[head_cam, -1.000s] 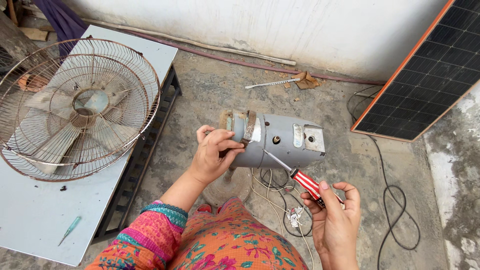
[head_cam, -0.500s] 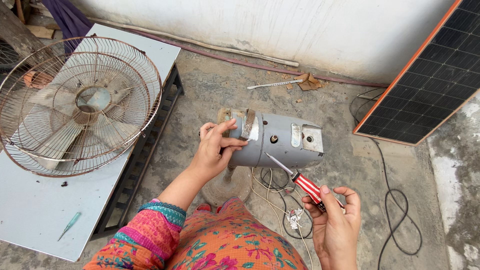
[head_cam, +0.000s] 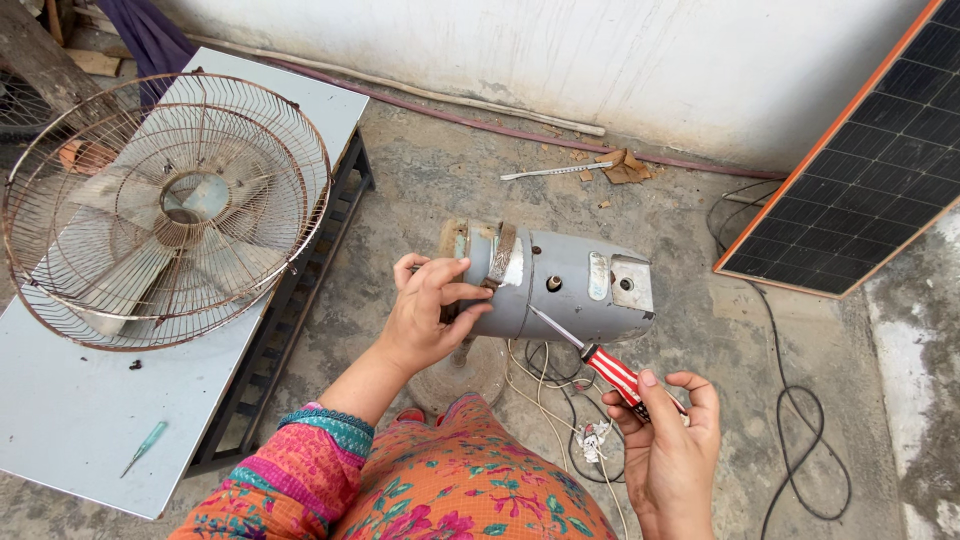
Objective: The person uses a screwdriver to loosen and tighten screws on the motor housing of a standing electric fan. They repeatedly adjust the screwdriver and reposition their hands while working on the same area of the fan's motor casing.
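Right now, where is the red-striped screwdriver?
Head view, lower right: the right hand holds the screwdriver, its tip against the grey motor housing.

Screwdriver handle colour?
Red and white stripes on the screwdriver, in the right hand; head view.

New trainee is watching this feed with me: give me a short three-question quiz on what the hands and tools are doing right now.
1. True or false: the right hand holds a red-and-white-handled screwdriver whose tip meets the grey motor housing.
2. What does the left hand grip?
A. the fan guard
B. the banded end of the motor housing
C. the solar panel
3. Fill in: the rusty fan guard lies on a pale ____.

Key
1. True.
2. B.
3. Table; a small green screwdriver also lies on it.
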